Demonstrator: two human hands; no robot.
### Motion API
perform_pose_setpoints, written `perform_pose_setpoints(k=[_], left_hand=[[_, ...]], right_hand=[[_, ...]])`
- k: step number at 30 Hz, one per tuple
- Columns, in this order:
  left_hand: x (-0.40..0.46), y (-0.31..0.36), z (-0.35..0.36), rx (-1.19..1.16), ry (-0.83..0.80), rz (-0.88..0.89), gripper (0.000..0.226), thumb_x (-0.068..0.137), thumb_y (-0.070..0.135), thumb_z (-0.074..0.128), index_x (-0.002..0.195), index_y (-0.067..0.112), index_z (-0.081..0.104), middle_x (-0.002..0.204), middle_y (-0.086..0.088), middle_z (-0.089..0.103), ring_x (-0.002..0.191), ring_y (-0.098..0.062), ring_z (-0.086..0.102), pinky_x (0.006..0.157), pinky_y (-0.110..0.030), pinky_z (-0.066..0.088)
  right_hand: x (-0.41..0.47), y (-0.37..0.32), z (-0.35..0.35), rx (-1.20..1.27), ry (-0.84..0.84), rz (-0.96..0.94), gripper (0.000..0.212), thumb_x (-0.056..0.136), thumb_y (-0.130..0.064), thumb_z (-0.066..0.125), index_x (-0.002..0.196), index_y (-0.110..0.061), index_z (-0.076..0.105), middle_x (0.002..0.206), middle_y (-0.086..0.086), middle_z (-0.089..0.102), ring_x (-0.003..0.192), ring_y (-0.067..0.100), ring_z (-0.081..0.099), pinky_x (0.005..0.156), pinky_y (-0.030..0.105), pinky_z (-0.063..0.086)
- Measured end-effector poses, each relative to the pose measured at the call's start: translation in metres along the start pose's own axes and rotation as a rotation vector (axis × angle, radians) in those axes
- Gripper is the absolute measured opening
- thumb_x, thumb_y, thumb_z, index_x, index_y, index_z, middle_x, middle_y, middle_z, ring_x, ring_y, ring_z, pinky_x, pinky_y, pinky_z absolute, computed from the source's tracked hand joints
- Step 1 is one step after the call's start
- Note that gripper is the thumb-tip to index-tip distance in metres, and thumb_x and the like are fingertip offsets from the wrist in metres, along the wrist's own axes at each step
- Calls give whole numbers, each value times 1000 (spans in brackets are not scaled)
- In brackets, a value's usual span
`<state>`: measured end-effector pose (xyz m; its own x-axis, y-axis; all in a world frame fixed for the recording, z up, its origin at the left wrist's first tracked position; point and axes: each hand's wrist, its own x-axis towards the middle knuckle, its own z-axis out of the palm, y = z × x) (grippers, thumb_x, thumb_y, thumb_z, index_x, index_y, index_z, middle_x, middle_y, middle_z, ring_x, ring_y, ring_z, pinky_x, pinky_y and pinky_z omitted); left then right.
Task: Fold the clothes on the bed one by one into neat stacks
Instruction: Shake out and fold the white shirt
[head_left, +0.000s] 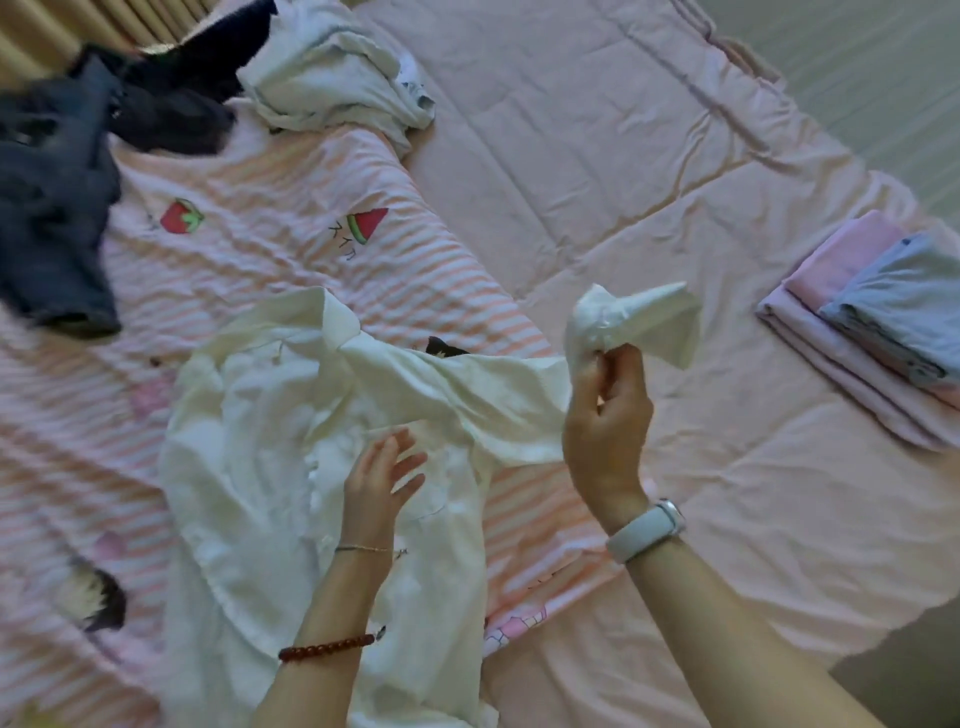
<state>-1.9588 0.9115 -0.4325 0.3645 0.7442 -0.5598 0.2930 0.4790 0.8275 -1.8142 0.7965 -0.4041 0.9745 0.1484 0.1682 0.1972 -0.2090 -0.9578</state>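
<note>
Shirt lay spread on the bed; right hand pinched its cuff aloft, likely to straighten the sleeve, while left hand, fingers apart, steadied the body.

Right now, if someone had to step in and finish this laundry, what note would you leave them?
Left hand: open, fingers on the white shirt.
Right hand: pinches the shirt's sleeve, lifted off the bed.
Done: a folded stack at the bed's right edge.
Left: fold this shirt; under it lies a striped garment; then the dark clothes and a crumpled white piece far left.
</note>
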Motion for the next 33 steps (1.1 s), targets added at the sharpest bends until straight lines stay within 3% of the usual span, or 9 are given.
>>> perform_pose_setpoints(k=[4, 6, 8, 11, 15, 18, 25, 28, 33], left_hand=[[-6, 9, -95, -249, 201, -65, 21, 97, 27, 43, 94, 16, 60, 95, -2, 62, 91, -19, 62, 82, -34, 49], [-3, 4, -143, -268, 365, -52, 18, 96, 24, 44, 89, 18, 59, 90, -1, 60, 84, -16, 60, 75, -29, 48], [2, -5, -185, -225, 497, -59, 17, 95, 19, 45, 84, 17, 57, 84, 0, 57, 73, -12, 56, 62, -21, 45], [15, -37, -231, -108, 512, -151, 22, 94, 10, 45, 105, -6, 57, 71, -1, 47, 60, -10, 44, 46, -15, 38], [22, -74, -239, -65, 345, -259, 34, 92, 5, 49, 124, -8, 49, 76, -8, 56, 66, -20, 52, 56, -25, 45], [26, -82, -224, -163, 316, -197, 15, 88, 4, 55, 101, 2, 62, 93, -15, 63, 86, -27, 59, 79, -39, 48], [39, -63, -231, -230, 289, -120, 25, 90, 0, 52, 79, 18, 65, 80, -8, 64, 75, -21, 59, 73, -34, 52], [41, -54, -239, -202, 210, -102, 26, 90, -3, 45, 82, 13, 63, 81, -12, 60, 75, -23, 55, 70, -32, 47], [44, -26, -199, 68, 274, 233, 48, 92, -4, 38, 134, 19, 44, 99, -1, 55, 78, -17, 52, 68, -12, 40]], right_hand=[[-77, -59, 64, 41, -423, -342, 11, 91, -13, 40, 90, -19, 49, 73, -6, 51, 62, 9, 47, 57, 15, 30], [-113, -60, 97, -96, -730, -412, 27, 93, -10, 45, 117, -11, 57, 115, 11, 61, 107, 24, 56, 87, 26, 41], [-144, -43, 122, -376, -1068, -407, 47, 97, -17, 42, 143, -15, 34, 152, 8, 29, 141, 22, 22, 114, 38, 16], [-175, -10, 138, -670, -1238, -386, 48, 99, -23, 35, 146, -19, 24, 157, 5, 11, 145, 20, 5, 116, 41, 3], [-196, 13, 142, -645, -1161, -356, 44, 96, -16, 40, 140, -13, 37, 151, 7, 30, 138, 24, 25, 111, 33, 21], [-198, 13, 167, -617, -1092, -389, 44, 94, -17, 44, 138, -12, 41, 143, 6, 41, 129, 27, 37, 101, 34, 34], [-199, 10, 251, -835, -1172, -404, 29, 94, -34, 45, 116, -20, 58, 124, 5, 53, 115, 28, 45, 88, 35, 35], [-182, 3, 247, -399, -925, 78, 32, 95, -24, 47, 67, -12, 56, 71, 10, 53, 69, 20, 49, 63, 31, 33], [-105, -3, 175, 158, -227, 580, 31, 93, -19, 50, 63, -16, 49, 67, 5, 44, 70, 18, 40, 66, 34, 36]])
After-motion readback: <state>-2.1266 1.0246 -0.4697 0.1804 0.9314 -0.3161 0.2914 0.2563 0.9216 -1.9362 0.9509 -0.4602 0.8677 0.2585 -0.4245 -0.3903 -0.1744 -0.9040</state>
